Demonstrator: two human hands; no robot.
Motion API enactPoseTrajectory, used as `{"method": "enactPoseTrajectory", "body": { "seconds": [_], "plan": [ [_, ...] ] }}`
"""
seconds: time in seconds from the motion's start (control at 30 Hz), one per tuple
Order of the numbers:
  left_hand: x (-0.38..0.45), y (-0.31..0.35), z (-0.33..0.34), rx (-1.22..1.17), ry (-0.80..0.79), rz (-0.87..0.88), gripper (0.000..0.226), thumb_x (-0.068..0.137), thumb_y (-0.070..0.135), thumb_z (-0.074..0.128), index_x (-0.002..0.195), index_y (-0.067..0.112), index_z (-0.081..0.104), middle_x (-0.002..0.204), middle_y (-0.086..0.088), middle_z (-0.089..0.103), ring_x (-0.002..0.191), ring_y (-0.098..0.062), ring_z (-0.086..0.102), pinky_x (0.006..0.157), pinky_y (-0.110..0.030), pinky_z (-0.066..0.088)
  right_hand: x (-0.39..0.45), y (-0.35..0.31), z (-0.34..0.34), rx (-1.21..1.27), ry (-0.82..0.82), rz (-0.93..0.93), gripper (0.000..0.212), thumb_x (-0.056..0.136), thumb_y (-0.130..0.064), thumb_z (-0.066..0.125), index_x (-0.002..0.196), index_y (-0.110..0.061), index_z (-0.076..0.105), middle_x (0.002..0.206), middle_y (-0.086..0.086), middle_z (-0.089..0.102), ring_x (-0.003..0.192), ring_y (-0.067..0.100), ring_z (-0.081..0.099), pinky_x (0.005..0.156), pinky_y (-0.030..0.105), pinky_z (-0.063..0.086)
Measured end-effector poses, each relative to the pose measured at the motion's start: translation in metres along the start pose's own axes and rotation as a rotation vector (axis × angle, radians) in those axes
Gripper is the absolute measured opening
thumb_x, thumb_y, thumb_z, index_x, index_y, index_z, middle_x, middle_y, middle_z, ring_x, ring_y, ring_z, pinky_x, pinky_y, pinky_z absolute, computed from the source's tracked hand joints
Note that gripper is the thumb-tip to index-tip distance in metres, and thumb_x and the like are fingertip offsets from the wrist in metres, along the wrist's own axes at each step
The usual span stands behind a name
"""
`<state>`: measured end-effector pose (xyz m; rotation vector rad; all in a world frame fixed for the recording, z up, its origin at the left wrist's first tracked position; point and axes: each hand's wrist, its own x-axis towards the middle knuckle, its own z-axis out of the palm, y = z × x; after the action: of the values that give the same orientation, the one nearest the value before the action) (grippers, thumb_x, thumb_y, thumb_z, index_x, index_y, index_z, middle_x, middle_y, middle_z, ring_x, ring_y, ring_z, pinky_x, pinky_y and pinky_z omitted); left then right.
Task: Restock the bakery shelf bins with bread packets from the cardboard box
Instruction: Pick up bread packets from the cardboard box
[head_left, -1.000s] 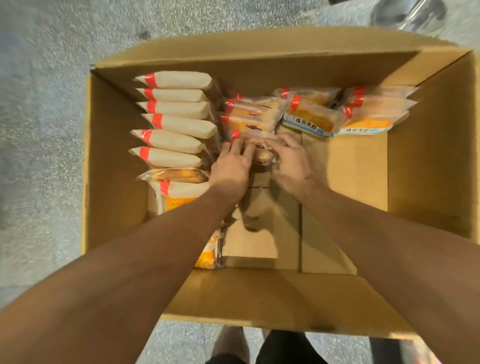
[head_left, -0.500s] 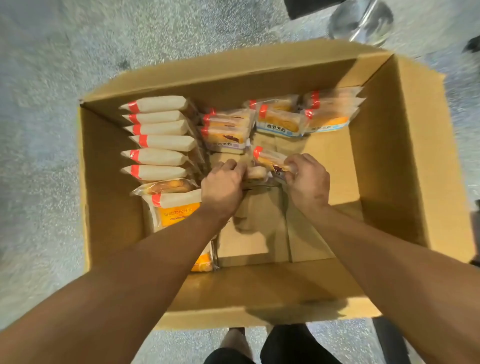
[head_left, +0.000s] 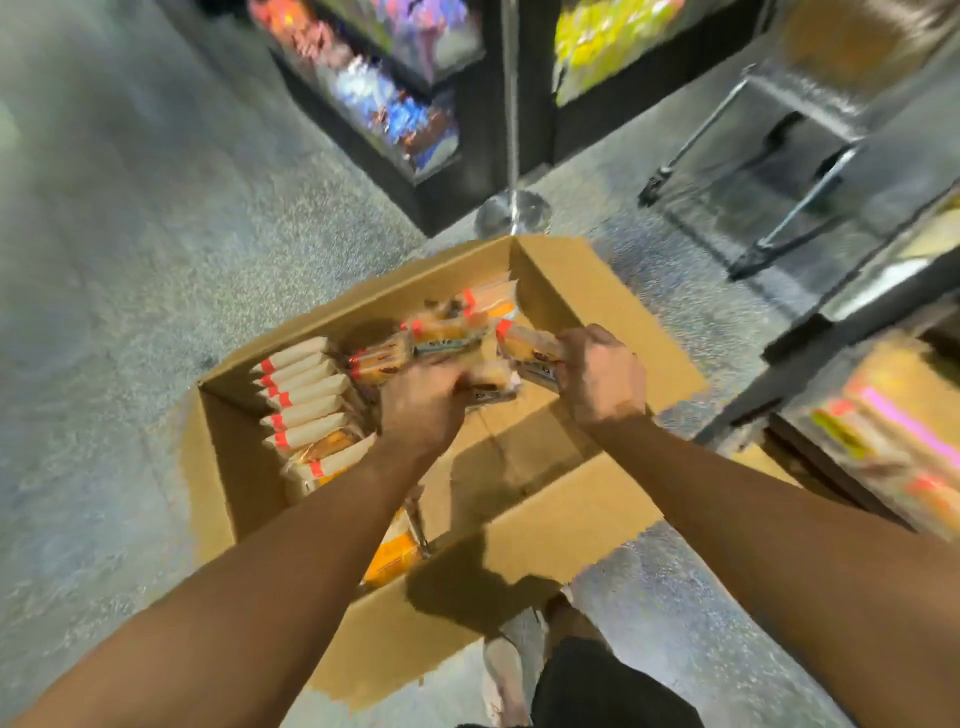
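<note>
An open cardboard box (head_left: 566, 525) stands on the floor below me. Several bread packets (head_left: 304, 395) with red bands stand in a row along its left side, and more packets (head_left: 441, 332) lie at its far end. My left hand (head_left: 421, 408) and my right hand (head_left: 602, 382) are raised over the box, both gripping a small bunch of bread packets (head_left: 524, 345) between them. The frame is blurred, so I cannot tell how many packets are in the bunch.
A shelf bin (head_left: 893, 431) with colourful packets sits at the right edge. Dark shelves of snacks (head_left: 395, 109) stand at the back, a chrome post with a round base (head_left: 511, 210) just beyond the box, and a metal stand (head_left: 789, 171) at the back right.
Both hands lifted a bunch of packets up out of the box's middle. My head has turned up and right, bringing the shelves and bin into view.
</note>
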<state>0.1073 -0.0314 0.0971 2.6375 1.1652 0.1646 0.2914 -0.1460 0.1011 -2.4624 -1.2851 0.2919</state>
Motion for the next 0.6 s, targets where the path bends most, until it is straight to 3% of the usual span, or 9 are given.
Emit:
{"method": "enactPoseTrajectory", "body": {
  "seconds": [0.17,0.4,0.6],
  "plan": [
    [-0.012,0.105,-0.032,0.032,0.031,0.19,0.016,0.081,0.032,0.069,0.096,0.029,0.064,0.09,0.0,0.07,0.087,-0.028,0.066,0.067,-0.034,0.048,-0.074,0.053,-0.099,-0.052,0.173,0.076,0.033,0.09,-0.027,0.057,0.123,-0.025,0.06,0.118,0.002,0.059,0.099,0.035,0.063,0.074,0.04,0.049],
    [-0.006,0.299,-0.045,-0.044,0.066,0.48,0.021,0.08,0.023,0.073,0.1,0.028,0.07,0.099,0.002,0.07,0.1,-0.028,0.06,0.079,-0.039,0.052,-0.162,0.181,-0.222,-0.034,0.486,0.291,0.032,0.084,-0.02,0.062,0.115,-0.02,0.067,0.107,0.006,0.063,0.097,0.034,0.062,0.074,0.041,0.053],
    [-0.005,0.461,-0.044,-0.11,0.052,0.608,0.02,0.087,0.032,0.071,0.106,0.036,0.066,0.104,0.013,0.067,0.101,-0.019,0.059,0.076,-0.034,0.049,-0.221,0.29,-0.308,-0.055,0.642,0.42,0.034,0.083,-0.019,0.062,0.117,-0.023,0.067,0.105,0.003,0.063,0.093,0.034,0.063,0.069,0.042,0.054]
  ]
}}
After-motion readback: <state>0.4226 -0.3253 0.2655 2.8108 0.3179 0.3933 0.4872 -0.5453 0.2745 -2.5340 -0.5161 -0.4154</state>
